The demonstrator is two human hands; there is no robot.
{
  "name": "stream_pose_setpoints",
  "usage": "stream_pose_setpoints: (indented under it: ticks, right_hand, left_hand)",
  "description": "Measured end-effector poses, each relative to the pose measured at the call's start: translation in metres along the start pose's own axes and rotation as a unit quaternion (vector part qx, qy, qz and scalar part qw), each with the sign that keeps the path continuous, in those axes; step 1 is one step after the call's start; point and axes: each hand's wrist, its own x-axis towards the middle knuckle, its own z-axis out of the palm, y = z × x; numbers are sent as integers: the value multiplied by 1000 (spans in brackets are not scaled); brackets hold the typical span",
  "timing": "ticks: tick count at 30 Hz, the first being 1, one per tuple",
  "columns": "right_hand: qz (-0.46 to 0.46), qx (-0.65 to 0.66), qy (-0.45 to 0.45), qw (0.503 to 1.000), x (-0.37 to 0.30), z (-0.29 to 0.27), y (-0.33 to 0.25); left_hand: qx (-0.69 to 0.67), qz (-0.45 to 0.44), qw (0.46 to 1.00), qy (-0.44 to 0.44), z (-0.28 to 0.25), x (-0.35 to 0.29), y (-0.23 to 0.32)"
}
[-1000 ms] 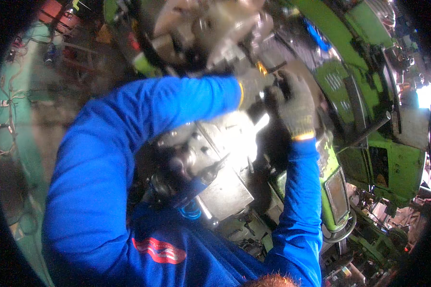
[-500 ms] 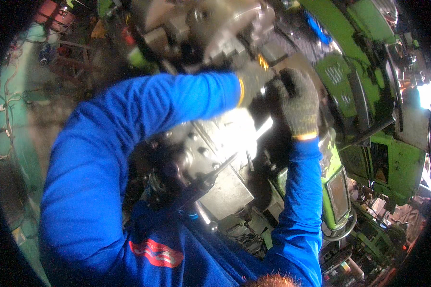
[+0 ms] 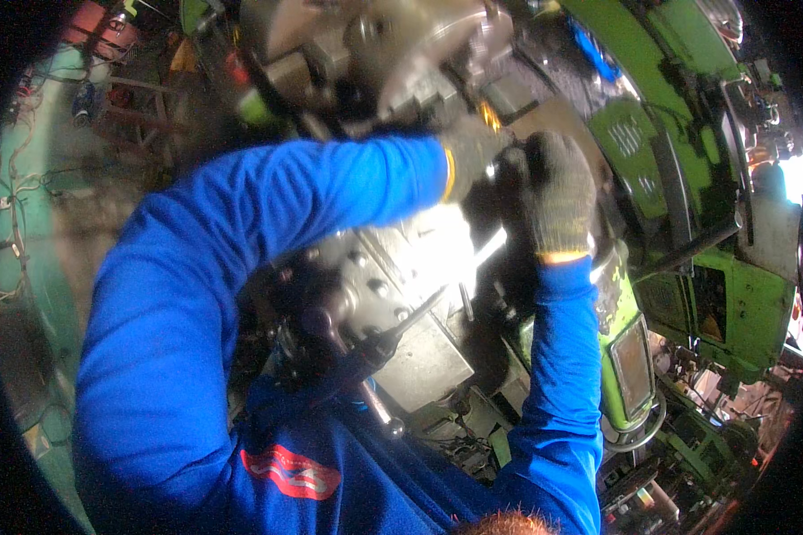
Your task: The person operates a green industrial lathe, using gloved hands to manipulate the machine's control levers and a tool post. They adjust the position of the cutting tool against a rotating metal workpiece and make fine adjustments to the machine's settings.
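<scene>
In grey-green work gloves with yellow cuffs, my hands meet over a metalworking machine. My left hand reaches in from the left, blurred, its fingers curled toward the other hand and partly hidden. My right hand is closed in a fist beside it, knuckles up. What they grip in the dark gap between them I cannot make out. Just below the hands, a glaring bright patch covers a metal surface. A steel block with round bolt heads and a flat metal plate lie nearer my body. A dark, slim-tipped tool or lever crosses them.
Large round metal machine parts stand beyond my hands, blurred. The green machine body curves along the right, with a dark bar sticking out. A ball-ended metal lever is close to my chest. Cables hang on the pale green surface at left.
My right hand has shifted slightly to the right and turned a little at the knuckles. The left arm has stayed almost in place.
</scene>
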Motion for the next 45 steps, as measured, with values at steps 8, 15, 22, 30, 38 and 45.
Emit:
stream_pose_setpoints:
  ticks: [8, 15, 22, 30, 38, 45]
  right_hand:
    - [-24, -1, -18, 1000, 8, -3, -15]
    - [-23, -11, 16, 1000, 1, -9, -7]
    - [-18, 4, 52, 998, -1, -6, -5]
    - [-57, -19, 47, 997, 6, -4, -14]
    - [-43, -70, 90, 993, -8, 10, -2]
    - [-20, 90, 135, 987, -16, -29, -44]
  left_hand:
    - [227, 158, 961, 1, -33, -14, 16]
    - [326, -9, 933, -152, -41, 2, 114]
    - [574, 50, 774, -262, -51, 6, 166]
    - [345, 79, 930, -102, -32, -6, 39]
    - [588, 114, 756, -264, -47, 6, 149]
    - [389, -26, 907, -156, -58, 0, 125]
